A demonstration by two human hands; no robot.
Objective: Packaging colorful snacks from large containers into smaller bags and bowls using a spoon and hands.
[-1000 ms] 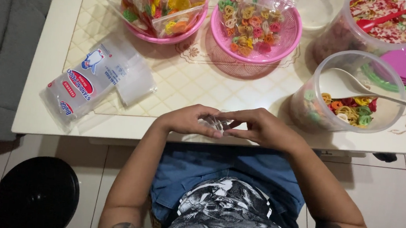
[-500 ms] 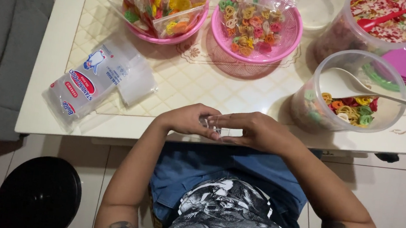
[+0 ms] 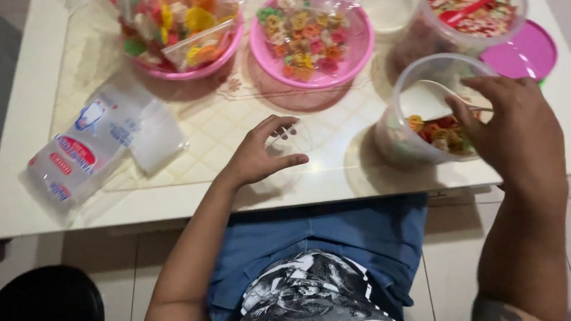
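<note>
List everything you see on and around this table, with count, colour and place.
table: one, white with a cream patterned mat, fills the upper frame
pink bowls: two, at the far side, each holding bagged multicoloured snacks
clear tub: one, near right, some multicoloured snacks and a white spoon inside
second clear tub: one, far right, red-and-white pieces with a red spoon
lids: a magenta one on top, far right corner, others under it unclear
pack of clear pouches: one, near left
small clear pouch: one, held open at the table centre
stool: one, black, bottom left
left hand: holding the small clear pouch
right hand: over the clear tub, at the spoon handle
</note>
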